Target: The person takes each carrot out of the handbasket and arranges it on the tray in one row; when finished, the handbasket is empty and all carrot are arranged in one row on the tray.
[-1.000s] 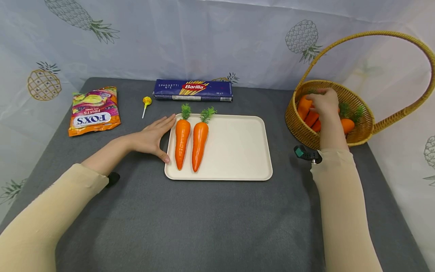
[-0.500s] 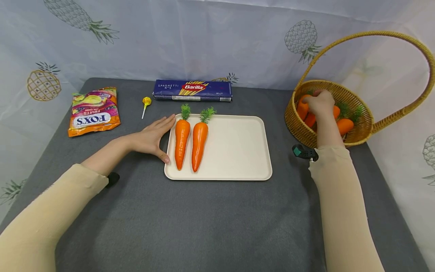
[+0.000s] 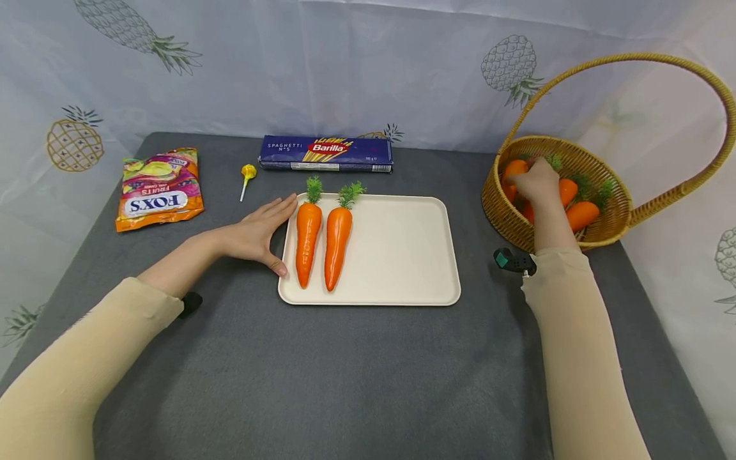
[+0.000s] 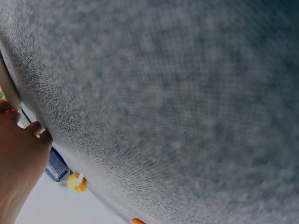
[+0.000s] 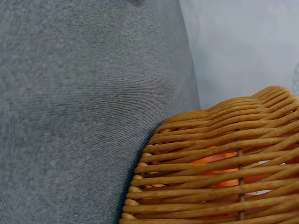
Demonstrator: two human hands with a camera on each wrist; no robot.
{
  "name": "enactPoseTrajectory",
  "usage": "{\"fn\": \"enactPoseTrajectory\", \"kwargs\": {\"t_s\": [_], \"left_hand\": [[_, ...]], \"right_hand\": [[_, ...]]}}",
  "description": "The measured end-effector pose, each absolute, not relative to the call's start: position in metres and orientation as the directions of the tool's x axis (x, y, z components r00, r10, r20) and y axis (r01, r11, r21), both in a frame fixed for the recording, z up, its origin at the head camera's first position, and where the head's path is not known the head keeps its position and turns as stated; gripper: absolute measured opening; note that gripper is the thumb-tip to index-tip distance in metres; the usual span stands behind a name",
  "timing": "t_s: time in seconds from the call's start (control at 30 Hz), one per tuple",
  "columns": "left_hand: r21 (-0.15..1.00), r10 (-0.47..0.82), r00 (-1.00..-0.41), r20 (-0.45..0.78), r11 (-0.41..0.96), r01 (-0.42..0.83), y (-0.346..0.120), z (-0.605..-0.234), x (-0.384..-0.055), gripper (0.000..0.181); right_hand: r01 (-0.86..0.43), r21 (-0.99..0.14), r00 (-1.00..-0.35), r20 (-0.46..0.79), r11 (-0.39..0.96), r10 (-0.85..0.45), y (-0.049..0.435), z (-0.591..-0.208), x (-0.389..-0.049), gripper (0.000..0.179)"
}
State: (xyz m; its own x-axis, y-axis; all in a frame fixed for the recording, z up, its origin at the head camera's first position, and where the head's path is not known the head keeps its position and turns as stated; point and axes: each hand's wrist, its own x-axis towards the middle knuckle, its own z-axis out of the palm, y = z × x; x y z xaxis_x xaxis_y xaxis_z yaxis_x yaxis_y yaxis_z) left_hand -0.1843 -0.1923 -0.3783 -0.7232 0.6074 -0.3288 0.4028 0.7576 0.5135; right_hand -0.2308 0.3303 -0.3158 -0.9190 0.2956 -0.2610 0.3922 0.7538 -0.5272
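Observation:
My left hand (image 3: 259, 233) rests with fingers and thumb spread along the left edge of a cream tray (image 3: 402, 249). Two orange carrots with green tops lie side by side on the tray's left half, a left carrot (image 3: 308, 243) and a right carrot (image 3: 337, 246). My right hand (image 3: 542, 182) is down inside a wicker basket (image 3: 500, 207), its thumb against an orange carrot (image 3: 515, 167). Its other fingertips are hidden, so I cannot tell whether it grips that carrot. Several more carrots lie there, one carrot (image 3: 582, 215) near the basket's front right.
Behind the tray lies a blue spaghetti box (image 3: 328, 153). A yellow lollipop (image 3: 248, 172) and a Fox's candy bag (image 3: 161, 190) are at the back left. The basket's tall handle (image 3: 638, 57) arches over its right side. A pineapple-print curtain hangs behind the grey table (image 3: 368, 377).
In the basket my right hand has shifted slightly left and lower, uncovering more of the carrots and greens on its right. My left hand stays at the tray edge.

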Motion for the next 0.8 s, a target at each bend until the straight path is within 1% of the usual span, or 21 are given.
{"fn": "enactPoseTrajectory", "kwargs": {"t_s": [0.53,0.8], "left_hand": [[0.505,0.608,-0.725,-0.323,0.759,0.411,-0.192,-0.3764,-0.1829,0.139],[0.511,0.604,-0.726,-0.328,0.76,0.402,-0.1912,-0.3767,-0.1828,0.139]], "right_hand": [[0.387,-0.464,-0.915,-0.302,0.797,0.268,0.3301,-0.3202,-0.2269,0.084],[0.398,-0.495,-0.912,-0.309,0.772,0.271,0.3297,-0.3217,-0.2255,0.086]]}}
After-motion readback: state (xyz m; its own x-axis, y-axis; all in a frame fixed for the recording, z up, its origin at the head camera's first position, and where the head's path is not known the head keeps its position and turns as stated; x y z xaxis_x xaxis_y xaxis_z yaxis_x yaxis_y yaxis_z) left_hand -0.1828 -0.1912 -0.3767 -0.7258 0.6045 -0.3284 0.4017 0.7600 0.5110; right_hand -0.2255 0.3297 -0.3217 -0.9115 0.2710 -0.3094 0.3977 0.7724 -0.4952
